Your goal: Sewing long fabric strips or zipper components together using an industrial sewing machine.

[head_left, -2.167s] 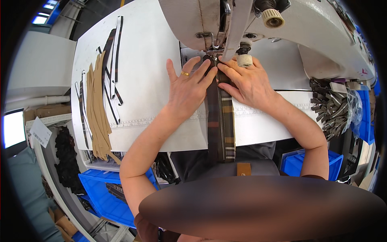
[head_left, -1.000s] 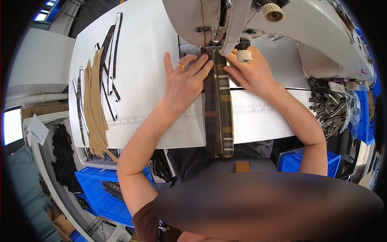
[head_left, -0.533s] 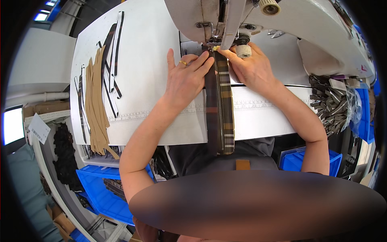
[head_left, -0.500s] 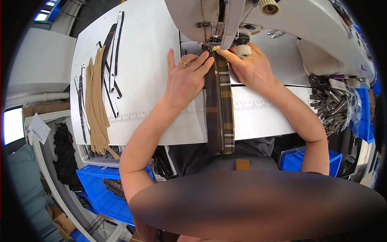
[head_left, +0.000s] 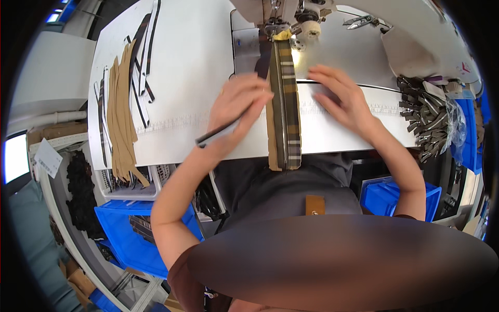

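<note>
A zipper strip (head_left: 284, 109) with plaid fabric along one side and tan edging lies lengthwise from the sewing machine toward my lap. Its far end is under the presser foot (head_left: 276, 32), beside a small yellow piece (head_left: 283, 35). My left hand (head_left: 238, 106), blurred, is closed around a dark strip (head_left: 218, 135) just left of the zipper. One end of that strip sticks out by the wrist, and a dark piece (head_left: 263, 61) shows beyond the fingertips. To the right of the zipper, my right hand (head_left: 343, 99) hovers open and holds nothing.
Tan strips (head_left: 122, 114) and narrow black-and-white strips (head_left: 150, 47) lie on the white table (head_left: 192, 62) at left. Metal snips (head_left: 358, 22) rest behind the right hand. A bundle of zipper strips (head_left: 423, 117) sits at far right. Blue bins (head_left: 140, 244) stand below.
Both hands have drawn back from the presser foot toward me. My left hand has pulled the dark strip leftward off the zipper, exposing the tan edge. My right hand has let go.
</note>
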`<state>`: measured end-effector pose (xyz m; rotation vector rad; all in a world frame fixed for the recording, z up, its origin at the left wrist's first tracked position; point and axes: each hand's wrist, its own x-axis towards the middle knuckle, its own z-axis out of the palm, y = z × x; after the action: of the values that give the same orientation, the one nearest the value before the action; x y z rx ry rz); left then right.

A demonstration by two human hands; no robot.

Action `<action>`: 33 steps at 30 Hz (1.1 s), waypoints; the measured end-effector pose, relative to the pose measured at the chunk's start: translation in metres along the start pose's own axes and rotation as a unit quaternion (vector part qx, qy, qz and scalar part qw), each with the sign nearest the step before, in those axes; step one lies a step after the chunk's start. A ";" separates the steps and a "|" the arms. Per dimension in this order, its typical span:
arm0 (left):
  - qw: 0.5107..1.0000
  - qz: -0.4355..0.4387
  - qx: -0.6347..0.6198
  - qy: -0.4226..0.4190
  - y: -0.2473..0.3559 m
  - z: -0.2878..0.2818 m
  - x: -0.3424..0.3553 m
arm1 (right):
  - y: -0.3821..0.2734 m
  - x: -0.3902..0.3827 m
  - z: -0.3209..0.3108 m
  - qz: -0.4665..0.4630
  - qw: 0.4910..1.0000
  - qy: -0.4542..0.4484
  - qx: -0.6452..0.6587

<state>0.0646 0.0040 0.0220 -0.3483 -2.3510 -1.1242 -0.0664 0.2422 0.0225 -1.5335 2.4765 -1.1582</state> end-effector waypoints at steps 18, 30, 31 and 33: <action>0.975 0.054 0.210 -0.043 0.035 0.012 -0.070 | -0.078 -0.066 0.044 -0.229 0.963 -0.016 -0.139; 0.977 0.056 0.201 -0.038 0.032 0.012 -0.069 | -0.085 -0.064 0.046 -0.237 0.960 0.031 -0.143; 0.976 0.057 0.205 -0.038 0.032 0.013 -0.070 | -0.085 -0.064 0.046 -0.238 0.960 0.030 -0.145; 0.977 0.054 0.204 -0.040 0.032 0.012 -0.071 | -0.088 -0.062 0.045 -0.241 0.959 0.033 -0.143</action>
<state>0.1336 0.0331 -0.0020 -0.3710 -2.5234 -0.5657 0.0505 0.2418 0.0195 -2.3107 2.4731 -0.9212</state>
